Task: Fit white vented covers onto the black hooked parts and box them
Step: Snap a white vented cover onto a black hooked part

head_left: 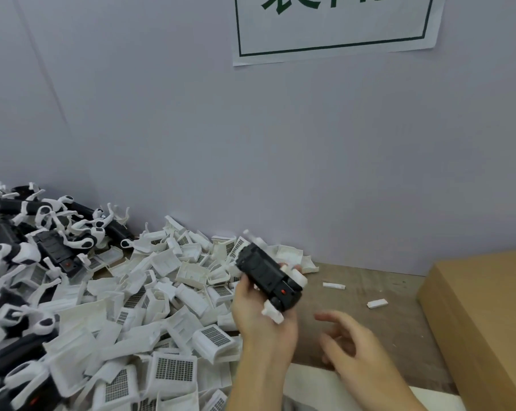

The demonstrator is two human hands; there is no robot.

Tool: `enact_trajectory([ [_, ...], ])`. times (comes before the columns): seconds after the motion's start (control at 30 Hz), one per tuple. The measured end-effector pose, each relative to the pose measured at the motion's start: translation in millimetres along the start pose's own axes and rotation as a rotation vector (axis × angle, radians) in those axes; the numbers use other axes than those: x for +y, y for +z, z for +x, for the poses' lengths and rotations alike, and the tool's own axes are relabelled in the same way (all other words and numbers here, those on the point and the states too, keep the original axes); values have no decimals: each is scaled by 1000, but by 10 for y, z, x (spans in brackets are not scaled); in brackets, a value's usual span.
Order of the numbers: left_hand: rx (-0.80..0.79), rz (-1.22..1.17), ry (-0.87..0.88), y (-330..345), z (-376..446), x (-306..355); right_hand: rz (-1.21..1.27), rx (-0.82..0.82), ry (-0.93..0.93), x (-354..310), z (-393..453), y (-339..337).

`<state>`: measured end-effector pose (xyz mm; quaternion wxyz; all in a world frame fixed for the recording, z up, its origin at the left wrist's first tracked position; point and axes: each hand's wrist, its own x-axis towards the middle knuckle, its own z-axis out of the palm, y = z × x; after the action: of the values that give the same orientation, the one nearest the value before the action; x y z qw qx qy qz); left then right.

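Observation:
My left hand (258,317) grips a black hooked part (267,277) with a small red button and white pieces at both ends, held tilted above the table. My right hand (350,348) hovers to the right of it, fingers loosely spread, holding nothing. A heap of white vented covers (168,321) with grey grids fills the table's middle left. At the far left lies a pile of black hooked parts (22,262) with white hooks.
A brown cardboard box (485,318) stands at the right edge. Two small white scraps (334,285) (377,304) lie on the bare wooden tabletop (378,327). A pale wall (280,158) with a green-framed paper sign (334,28) closes off the back.

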<state>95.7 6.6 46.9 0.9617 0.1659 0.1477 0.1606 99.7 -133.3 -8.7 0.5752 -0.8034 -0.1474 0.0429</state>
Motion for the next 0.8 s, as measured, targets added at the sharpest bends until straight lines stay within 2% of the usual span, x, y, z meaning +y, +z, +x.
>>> enact_trajectory([
  [0.1,-59,-156,13,-8,17,154,-227,-1,-129,-51,-31,60],
  [0.2,-115,-223,5,3,-19,275,-380,-73,-223,-132,41,172],
  [0.4,-146,-242,53,8,-49,445,-342,-289,-121,-313,318,628],
  [0.6,-166,-208,85,0,-40,472,-303,-245,-150,-382,394,759],
  [0.7,-181,-157,113,0,-32,423,-161,-136,-70,-321,340,531],
  [0.8,-230,-72,70,16,-11,349,-116,-31,-18,-247,274,149],
])
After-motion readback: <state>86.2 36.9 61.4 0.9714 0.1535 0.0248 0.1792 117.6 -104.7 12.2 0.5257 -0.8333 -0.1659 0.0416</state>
